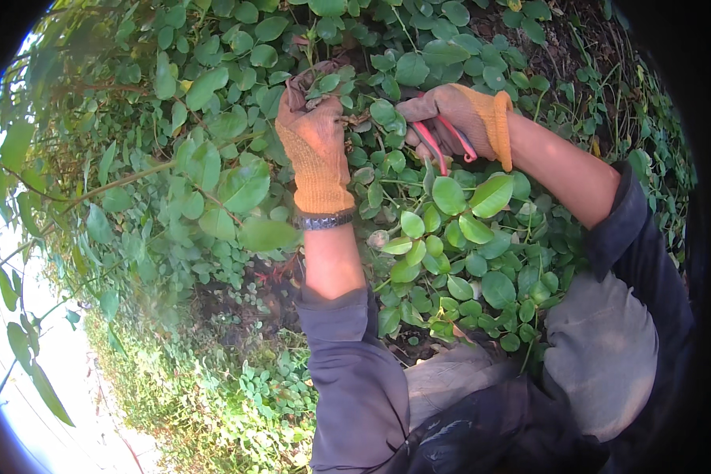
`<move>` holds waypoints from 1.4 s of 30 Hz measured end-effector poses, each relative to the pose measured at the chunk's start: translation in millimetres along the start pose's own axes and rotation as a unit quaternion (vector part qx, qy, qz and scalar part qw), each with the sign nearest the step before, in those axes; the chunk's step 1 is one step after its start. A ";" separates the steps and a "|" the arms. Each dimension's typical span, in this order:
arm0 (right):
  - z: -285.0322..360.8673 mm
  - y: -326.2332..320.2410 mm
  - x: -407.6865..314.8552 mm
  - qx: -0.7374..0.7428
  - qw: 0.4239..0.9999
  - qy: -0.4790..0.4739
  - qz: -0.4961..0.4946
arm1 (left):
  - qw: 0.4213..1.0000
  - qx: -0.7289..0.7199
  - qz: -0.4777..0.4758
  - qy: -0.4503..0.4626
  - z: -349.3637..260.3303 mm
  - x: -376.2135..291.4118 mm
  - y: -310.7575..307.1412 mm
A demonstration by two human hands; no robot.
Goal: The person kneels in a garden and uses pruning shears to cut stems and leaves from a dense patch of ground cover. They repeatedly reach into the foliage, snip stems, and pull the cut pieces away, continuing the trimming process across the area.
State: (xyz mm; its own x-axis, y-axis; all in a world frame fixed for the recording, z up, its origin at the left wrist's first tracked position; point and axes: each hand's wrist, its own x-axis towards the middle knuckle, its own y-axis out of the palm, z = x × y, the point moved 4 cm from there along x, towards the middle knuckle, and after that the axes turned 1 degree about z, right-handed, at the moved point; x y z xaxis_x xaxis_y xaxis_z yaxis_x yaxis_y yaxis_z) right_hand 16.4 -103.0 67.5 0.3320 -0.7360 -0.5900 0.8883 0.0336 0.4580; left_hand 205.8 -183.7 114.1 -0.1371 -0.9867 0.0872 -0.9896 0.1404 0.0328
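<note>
Both hands wear orange knit work gloves with brownish palms, and both are among the leaves of rose bushes (412, 68). My left hand (317, 121) is raised at the upper middle, its fingers bent around a dry brown leafy bit (299, 89); leaves partly hide the fingertips. A metal-link band (326, 221) circles that wrist. To its right, my right hand (447, 121) is closed around red-and-dark handles of hand pruners (435, 142). The blades of the pruners are hidden behind leaves and fingers.
A long leafy stem (124, 179) reaches in from the left, close to the camera. Bright green leaves (450, 195) stand below my right hand, near a faded bud (378, 239). Dark soil and dry litter (509, 41) show at the upper right. My knee (601, 355) is at the lower right.
</note>
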 end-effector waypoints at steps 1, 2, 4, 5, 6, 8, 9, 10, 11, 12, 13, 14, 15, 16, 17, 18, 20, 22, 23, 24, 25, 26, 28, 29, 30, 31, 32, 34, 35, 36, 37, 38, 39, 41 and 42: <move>0.7 0.0 -2.0 0.015 1.000 0.006 0.010 | 1.000 0.006 -0.003 -0.003 2.5 0.9 -1.0; 1.1 -1.2 -4.7 0.025 0.999 0.016 0.011 | 1.000 0.014 -0.006 -0.003 5.0 2.7 -1.7; 3.8 -3.5 -11.8 0.010 1.000 0.009 0.019 | 1.000 -0.016 -0.017 0.000 9.8 6.2 -3.8; 2.1 -5.1 -17.8 0.034 0.999 0.024 0.027 | 0.998 -0.055 -0.025 0.003 11.8 7.5 -4.8; 1.4 -6.2 -25.3 0.061 0.997 0.023 0.049 | 0.995 -0.080 -0.060 -0.024 15.5 8.5 -7.9; -1.9 -17.6 -36.8 -0.012 0.999 0.010 -0.047 | 0.997 -0.061 -0.051 0.018 12.5 8.5 -6.7; -1.5 -18.5 -37.2 -0.027 0.999 0.008 -0.042 | 0.997 -0.046 -0.061 0.024 10.6 7.3 -6.6; -1.0 -20.0 -39.7 -0.041 0.999 0.006 -0.029 | 0.999 -0.013 -0.048 0.020 8.6 6.2 -3.8; -0.6 -22.9 -39.5 -0.065 0.997 0.021 -0.039 | 0.999 0.007 -0.030 0.033 4.3 4.1 -0.7; 2.9 -24.1 -38.3 -0.076 0.997 0.014 -0.022 | 0.999 0.035 -0.012 0.035 0.6 2.3 3.3; 5.9 -26.4 -37.0 -0.078 0.997 0.025 -0.014 | 0.997 0.066 0.001 0.031 -2.5 0.6 7.0; 9.7 -29.0 -35.2 -0.078 0.996 0.035 -0.007 | 0.991 0.095 0.009 0.088 -8.9 -2.0 13.0; 13.6 -31.6 -35.2 -0.076 0.997 0.030 0.002 | 0.987 0.137 -0.003 0.079 -10.7 -2.4 13.9; 17.2 -35.7 -34.8 -0.104 0.994 0.035 -0.010 | 0.982 0.162 -0.002 0.095 -12.8 -2.0 16.9; 18.0 -40.0 -36.1 -0.112 0.992 0.048 -0.024 | 0.973 0.177 0.011 0.146 -16.4 -1.1 19.0; 19.8 -42.1 -36.5 -0.112 0.993 0.045 -0.018 | 0.995 -0.009 0.010 0.101 -10.3 1.9 19.5; 18.3 -46.2 -39.7 -0.127 0.990 0.051 -0.017 | 0.994 -0.053 -0.004 0.099 -4.1 8.1 15.0; 14.4 -46.5 -42.6 -0.135 0.990 0.048 0.004 | 0.991 -0.084 -0.031 0.100 5.5 12.3 9.2; 12.9 -47.1 -43.3 -0.143 0.989 0.042 0.000 | 0.989 -0.113 -0.046 0.086 11.5 13.7 6.0; 7.0 -46.0 -46.5 -0.171 0.983 0.063 0.017 | 0.987 -0.139 -0.060 0.060 17.9 15.4 3.1; 1.9 -45.6 -49.1 -0.208 0.975 0.076 0.015 | 0.989 -0.122 -0.054 0.065 20.6 16.5 1.7; -2.4 -45.2 -50.2 -0.250 0.963 0.099 0.011 | 0.992 -0.103 -0.050 0.061 22.2 17.4 -1.4; -4.5 -42.3 -49.3 -0.279 0.958 0.070 -0.015 | 0.996 0.020 -0.027 0.082 20.0 17.4 -5.3; -4.0 -42.0 -47.5 -0.298 0.952 0.060 -0.035 | 0.997 0.006 -0.012 0.070 20.3 17.5 -6.0; -6.0 -39.5 -45.7 -0.223 0.972 0.047 -0.055 | 0.998 -0.016 -0.019 0.049 20.0 17.1 -8.5; -6.7 -38.5 -42.7 -0.230 0.970 0.047 -0.068 | 0.999 -0.038 -0.026 0.028 19.3 16.5 -9.5; -7.9 -36.7 -38.9 -0.234 0.968 0.043 -0.074 | 0.999 0.040 -0.018 0.016 15.8 15.6 -10.2; -10.7 -36.0 -31.4 -0.251 0.964 0.038 -0.078 | 0.997 0.063 0.035 0.008 9.2 11.1 -3.0; -13.0 -37.2 -28.8 -0.241 0.966 0.032 -0.084 | 0.995 0.086 0.042 -0.018 6.7 6.9 -0.6; -14.9 -38.1 -25.5 -0.228 0.970 0.019 -0.085 | 0.988 0.144 0.063 0.005 1.4 4.6 5.8; -16.7 -37.4 -24.0 -0.213 0.975 -0.016 -0.064 | 0.961 0.260 0.083 0.052 -5.1 -1.2 12.4; -20.5 -40.1 -20.4 -0.205 0.976 0.018 -0.067 | 0.928 0.347 0.099 0.092 -8.6 -6.3 21.7; -21.9 -41.9 -20.6 -0.238 0.968 0.000 -0.073 | 0.885 0.435 0.106 0.129 -10.5 -11.1 30.9; -22.0 -43.7 -21.3 -0.305 0.948 -0.031 -0.090 | 0.858 0.439 0.151 0.218 -11.7 -15.5 50.1; -24.2 -44.5 -24.3 -0.260 0.960 -0.023 -0.102 | 0.826 0.494 0.118 0.245 -10.2 -16.7 53.6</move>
State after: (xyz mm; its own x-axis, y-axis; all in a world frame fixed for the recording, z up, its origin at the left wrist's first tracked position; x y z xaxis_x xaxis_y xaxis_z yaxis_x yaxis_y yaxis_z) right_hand -23.5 -70.3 45.4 0.1307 -0.7917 -0.5967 0.9755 0.2101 -0.0651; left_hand 155.5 -158.9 124.5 -0.5357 -0.7561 0.3759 -0.5248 -0.0507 -0.8497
